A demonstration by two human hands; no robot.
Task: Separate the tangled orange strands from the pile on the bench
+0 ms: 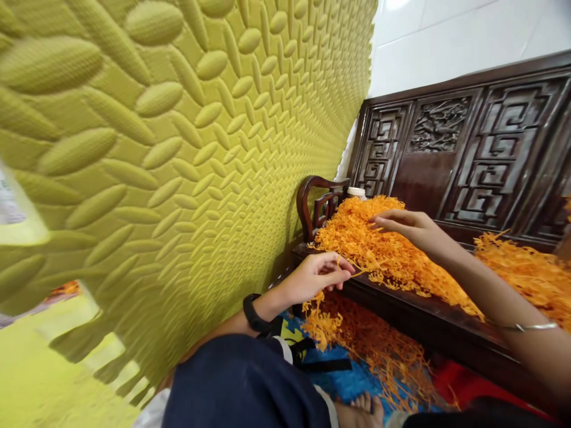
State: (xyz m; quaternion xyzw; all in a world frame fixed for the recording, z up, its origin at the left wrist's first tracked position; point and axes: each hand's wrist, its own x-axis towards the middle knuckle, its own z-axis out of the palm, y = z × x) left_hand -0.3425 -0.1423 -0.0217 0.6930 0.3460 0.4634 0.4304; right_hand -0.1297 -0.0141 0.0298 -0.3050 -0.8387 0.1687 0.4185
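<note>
Thin orange strands that look like cordyceps mushrooms are heaped in a large pile (357, 229) on a dark wooden bench. My left hand (321, 276) is closed around a few of these strands, just off the bench's front edge. A cluster of strands (322, 321) hangs below that hand, and one strand pokes out past its fingertips. Over the pile is my right hand (401, 224), its fingers stretched out toward the left with a small gap above the thumb. Whether its fingertips touch the pile I cannot tell.
A yellow textured foam mat (214, 178) stands upright along the left. The carved bench back (428, 172) rises behind the pile. More orange strands (526, 273) lie at the right, and others (379, 339) on the floor below. A white-lidded container (356, 192) stands behind the pile.
</note>
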